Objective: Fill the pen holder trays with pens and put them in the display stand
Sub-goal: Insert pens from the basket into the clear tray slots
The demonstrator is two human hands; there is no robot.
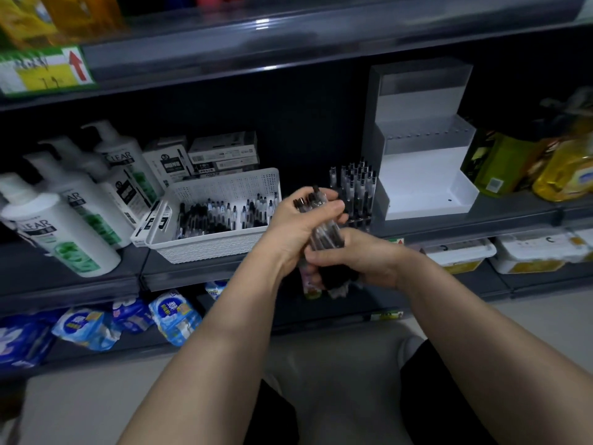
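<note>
View: head camera, looking down at a dim shop shelf (513,215).
Hands: the bare left hand (298,228) wraps its fingers and thumb round the top of one bundle at frame centre. The right hand (359,263) curls round the lower end.
Bundle of pens (325,236): slim clear-plastic barrels with black ends, held upright between both hands in front of the shelf edge.
Basket (205,244): white perforated plastic, rectangular, at 9 o'clock from the hands, with loose pens (221,215) heaped inside.
Pen holder tray (362,220): at 1 o'clock, just beyond the hands, with pens standing upright in rows.
Display stand (423,178): stepped, smooth white with frosted clear panels, at 2 o'clock, beside the tray.
Shampoo bottles (64,226): glossy white pump bottles, far out at 9 o'clock.
</note>
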